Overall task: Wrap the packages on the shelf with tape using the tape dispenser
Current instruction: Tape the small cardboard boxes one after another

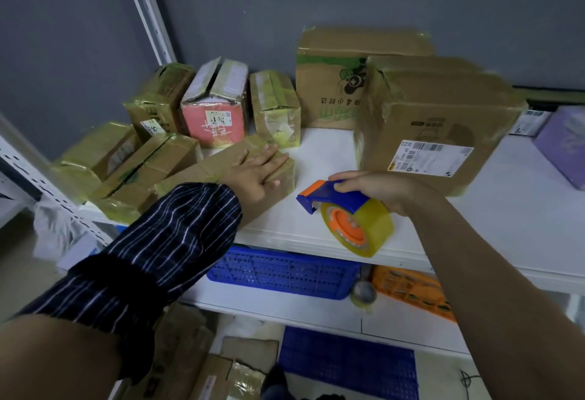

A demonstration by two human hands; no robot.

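A flat brown cardboard package lies on the white shelf, with yellowish tape along its edges. My left hand rests flat on top of it, fingers straight. My right hand grips the blue and orange tape dispenser just right of that package, above the shelf's front edge. A yellowish clear tape roll sits in the dispenser. A large brown box with a white label stands right behind my right hand.
Several taped boxes stand at the back and left of the shelf, a tall one against the wall. A purple box sits far right. Below are a blue basket, an orange basket and a spare tape roll.
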